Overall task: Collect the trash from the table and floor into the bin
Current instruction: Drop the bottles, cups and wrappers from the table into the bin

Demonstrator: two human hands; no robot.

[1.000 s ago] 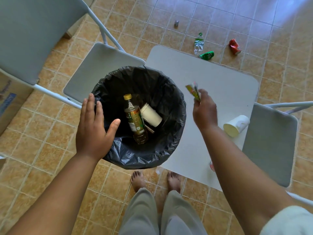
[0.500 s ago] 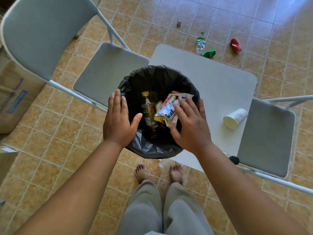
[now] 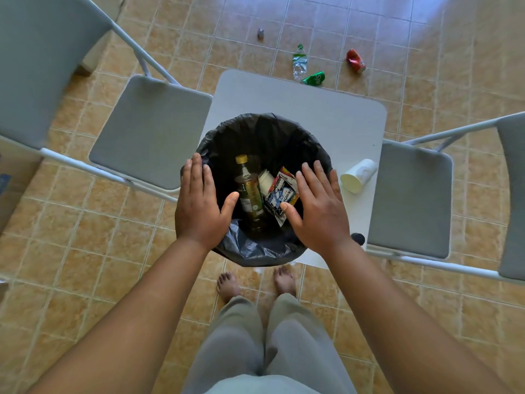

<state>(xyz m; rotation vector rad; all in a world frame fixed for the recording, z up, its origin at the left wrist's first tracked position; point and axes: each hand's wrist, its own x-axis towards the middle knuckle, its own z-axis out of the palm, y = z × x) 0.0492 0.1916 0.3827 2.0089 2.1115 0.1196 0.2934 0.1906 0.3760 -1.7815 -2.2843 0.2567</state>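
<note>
A bin with a black liner [image 3: 264, 129] stands at the near edge of the white table [image 3: 326, 115]. Inside lie a tea bottle [image 3: 250, 194], a white cup [image 3: 265, 180] and a crumpled wrapper [image 3: 282, 196]. My left hand [image 3: 200, 206] rests flat on the bin's left rim, fingers apart, empty. My right hand [image 3: 319, 209] hovers flat over the right rim, just above the wrapper, holding nothing. A white paper cup [image 3: 358, 176] lies on its side on the table, right of the bin.
On the tiled floor beyond the table lie a clear plastic bottle [image 3: 300, 62], a green can [image 3: 314, 78], a crushed red can [image 3: 355, 61] and a small grey scrap [image 3: 260, 33]. Grey folding chairs stand left [image 3: 150, 129] and right [image 3: 409, 200] of the table.
My right hand brought the wrapper from above the table over the bin and let it go; it now lies inside. The left hand stayed on the rim.
</note>
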